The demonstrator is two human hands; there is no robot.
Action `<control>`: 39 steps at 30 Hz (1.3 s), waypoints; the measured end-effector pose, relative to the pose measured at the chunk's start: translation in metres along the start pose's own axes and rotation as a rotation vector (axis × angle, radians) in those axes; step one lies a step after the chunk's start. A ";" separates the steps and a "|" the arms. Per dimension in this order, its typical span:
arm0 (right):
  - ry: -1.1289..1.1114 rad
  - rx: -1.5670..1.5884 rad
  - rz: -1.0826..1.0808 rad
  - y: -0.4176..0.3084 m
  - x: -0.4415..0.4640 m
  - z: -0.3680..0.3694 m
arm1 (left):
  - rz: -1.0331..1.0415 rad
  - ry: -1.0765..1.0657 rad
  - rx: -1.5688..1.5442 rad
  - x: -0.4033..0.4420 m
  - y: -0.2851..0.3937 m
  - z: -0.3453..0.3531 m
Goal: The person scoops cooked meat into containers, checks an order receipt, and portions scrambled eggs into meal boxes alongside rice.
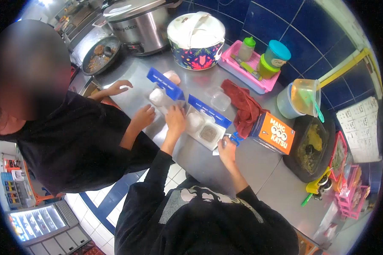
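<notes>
Two open boxes with blue lids rest on the steel counter. In the nearer box [194,133] lie a white wrapped round item [195,120] and a small clear-lidded cup [208,133]. My left hand [175,120] is at the gap between the boxes, fingers bent together; what they hold, if anything, is hidden. At the nearer box's right corner, my right hand [227,149] grips blue-handled scissors [235,138], with a white slip [217,151] beside its fingers. The other box [168,87] holds another white wrapped item [157,97].
A co-worker [81,140] stands left, hands near the farther box. Clear lids [220,101], a red-brown cloth [244,106] and an orange box [274,133] lie to the right. Behind are a rice cooker [136,32], a floral pot [196,55] and a pink tray [247,70].
</notes>
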State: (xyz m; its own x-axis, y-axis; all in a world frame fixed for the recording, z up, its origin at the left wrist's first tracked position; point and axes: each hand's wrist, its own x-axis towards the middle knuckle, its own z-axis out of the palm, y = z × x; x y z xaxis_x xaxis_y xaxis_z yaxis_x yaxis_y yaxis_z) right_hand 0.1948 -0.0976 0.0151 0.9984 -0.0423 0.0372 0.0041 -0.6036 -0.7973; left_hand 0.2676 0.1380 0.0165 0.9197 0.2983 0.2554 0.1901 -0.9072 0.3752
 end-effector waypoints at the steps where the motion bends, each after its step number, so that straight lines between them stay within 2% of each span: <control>1: -0.009 0.004 -0.007 -0.002 -0.001 0.000 | 0.022 -0.021 -0.048 -0.011 0.005 -0.006; 6: -0.017 -0.029 0.019 0.017 -0.023 -0.014 | 0.119 0.047 -0.153 -0.067 0.021 0.002; 8: -0.073 -0.088 0.128 0.014 -0.044 -0.039 | 0.106 0.005 -0.196 -0.090 0.039 -0.009; 12: 0.029 -0.043 0.048 0.051 -0.097 -0.086 | 0.174 -0.165 -0.179 -0.142 0.075 0.004; 14: 0.059 -0.160 0.048 0.098 -0.120 -0.113 | 0.279 -0.312 -0.173 -0.167 0.108 -0.017; 16: -0.008 -0.267 0.235 0.070 -0.132 -0.158 | 0.557 -0.253 -0.132 -0.197 0.128 0.006; 18: 0.062 -0.319 0.129 0.135 -0.141 -0.187 | 0.435 -0.417 -0.219 -0.222 0.166 0.025; 20: -0.051 -0.447 0.163 0.166 -0.134 -0.220 | 0.504 -0.421 -0.267 -0.236 0.196 0.023; 22: -0.037 -0.555 0.175 0.173 -0.127 -0.242 | 0.540 -0.442 -0.305 -0.251 0.218 0.049; 24: -0.334 -0.683 0.169 0.113 -0.119 -0.274 | 0.622 -0.386 -0.308 -0.256 0.224 0.045; 25: -0.356 -0.672 0.123 0.087 -0.109 -0.277 | 0.587 -0.362 -0.279 -0.259 0.222 0.036; 27: -0.516 -0.452 -0.177 0.037 -0.094 -0.277 | 0.466 0.000 -0.729 -0.262 0.211 0.006; 28: -0.586 -0.337 -0.313 0.014 -0.090 -0.276 | 0.455 0.020 -0.698 -0.259 0.194 -0.011; 30: -0.710 -0.103 -0.564 -0.045 -0.090 -0.257 | 0.128 -0.303 -1.114 -0.255 0.154 -0.058; 31: -0.744 -0.010 -0.519 -0.088 -0.084 -0.228 | 0.059 -0.178 -1.179 -0.259 0.131 -0.041; 33: -0.829 0.330 -0.642 -0.196 -0.100 -0.153 | -0.204 -0.054 -1.178 -0.268 0.088 -0.084; 34: -0.838 0.332 -0.876 -0.253 -0.114 -0.118 | -0.199 0.102 -1.098 -0.275 0.056 -0.067; 36: -0.900 0.617 -1.290 -0.351 -0.153 -0.059 | -0.247 0.358 -0.896 -0.292 0.017 -0.095; 37: -1.033 0.636 -1.303 -0.392 -0.177 -0.039 | -0.299 0.453 -0.773 -0.303 0.010 -0.151; 38: -1.171 0.650 -1.304 -0.434 -0.201 -0.020 | -0.343 0.555 -0.892 -0.318 -0.001 -0.175; 39: -1.309 0.656 -1.295 -0.476 -0.224 0.000 | -0.406 0.633 -0.794 -0.334 -0.021 -0.173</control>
State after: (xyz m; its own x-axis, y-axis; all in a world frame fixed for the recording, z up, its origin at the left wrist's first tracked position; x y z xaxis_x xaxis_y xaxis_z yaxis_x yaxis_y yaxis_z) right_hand -0.0310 0.1991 0.3859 -0.2054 0.8172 0.5385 0.3576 0.5748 -0.7360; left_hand -0.1034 0.1090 0.0773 0.4522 0.8365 0.3094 -0.0457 -0.3248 0.9447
